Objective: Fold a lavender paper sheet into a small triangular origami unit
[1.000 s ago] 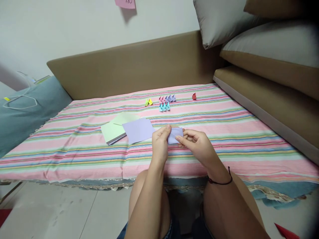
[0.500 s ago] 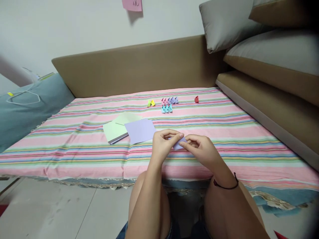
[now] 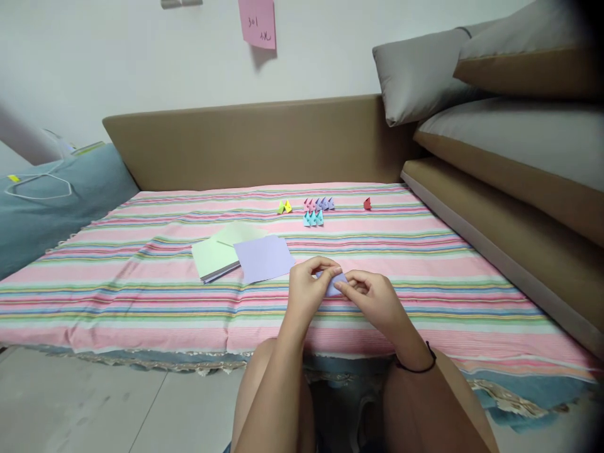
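Note:
A small folded piece of purple paper (image 3: 335,286) is pinched between both hands above the striped cloth. My left hand (image 3: 311,281) grips its left and upper part, thumb on top. My right hand (image 3: 370,292) holds the right side between thumb and fingers, and a dark cord circles that wrist. Left of my hands lies a flat purple sheet (image 3: 263,258), overlapping a stack of pale green paper (image 3: 212,257). Farther back stand several small folded paper pieces: blue ones (image 3: 313,219), pink ones (image 3: 309,205), purple ones (image 3: 325,204), a yellow one (image 3: 287,206) and a red one (image 3: 367,204).
The striped cloth (image 3: 155,302) covers a seat with a brown backrest (image 3: 245,145). Grey and brown cushions (image 3: 509,132) are piled along the right side. A blue-grey cushion (image 3: 94,179) with a wire hanger (image 3: 42,182) lies at left. A pink note (image 3: 257,24) hangs on the wall.
The camera has tilted up slightly, so the scene sits lower and more of the pink note shows. Both hands keep hold of the small purple paper, with little shift of the fingers.

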`<state>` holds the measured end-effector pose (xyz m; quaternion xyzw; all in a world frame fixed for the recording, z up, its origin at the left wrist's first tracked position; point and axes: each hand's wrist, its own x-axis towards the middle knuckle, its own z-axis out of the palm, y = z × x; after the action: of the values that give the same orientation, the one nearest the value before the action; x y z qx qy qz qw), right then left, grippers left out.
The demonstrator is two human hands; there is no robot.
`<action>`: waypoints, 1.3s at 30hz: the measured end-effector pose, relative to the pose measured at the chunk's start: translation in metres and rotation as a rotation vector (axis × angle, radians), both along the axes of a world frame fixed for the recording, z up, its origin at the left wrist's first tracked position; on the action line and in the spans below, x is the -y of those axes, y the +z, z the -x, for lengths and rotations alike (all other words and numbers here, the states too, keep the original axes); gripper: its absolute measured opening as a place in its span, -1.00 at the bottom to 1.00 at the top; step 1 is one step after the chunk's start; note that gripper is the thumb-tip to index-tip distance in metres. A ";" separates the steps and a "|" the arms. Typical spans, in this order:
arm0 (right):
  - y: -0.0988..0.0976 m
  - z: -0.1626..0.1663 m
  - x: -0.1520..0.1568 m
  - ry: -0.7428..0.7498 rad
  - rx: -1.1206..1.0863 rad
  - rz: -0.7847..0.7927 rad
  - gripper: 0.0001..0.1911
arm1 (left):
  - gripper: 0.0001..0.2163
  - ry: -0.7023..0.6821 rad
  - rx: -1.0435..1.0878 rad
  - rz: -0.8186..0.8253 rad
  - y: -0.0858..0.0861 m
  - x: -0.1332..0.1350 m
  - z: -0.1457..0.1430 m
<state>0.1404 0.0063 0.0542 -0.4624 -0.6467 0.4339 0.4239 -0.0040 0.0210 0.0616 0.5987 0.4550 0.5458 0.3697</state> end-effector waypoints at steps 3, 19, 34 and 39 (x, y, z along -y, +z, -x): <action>-0.002 -0.002 0.000 0.004 0.001 0.021 -0.74 | -0.92 -0.060 0.020 0.055 0.001 0.000 0.004; -0.001 -0.014 -0.006 -0.151 -0.110 -0.100 -0.70 | -0.80 -0.039 0.136 0.143 0.000 0.000 0.008; 0.001 -0.020 -0.008 -0.061 -0.356 0.109 -0.72 | -0.82 -0.045 0.150 0.136 -0.008 0.000 0.000; 0.002 -0.020 -0.005 -0.176 -0.286 0.007 -0.77 | -0.82 -0.044 0.118 0.146 0.001 0.006 -0.004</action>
<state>0.1604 0.0115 0.0565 -0.4523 -0.5354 0.4586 0.5464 0.0000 0.0146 0.0626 0.5469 0.4579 0.5371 0.4504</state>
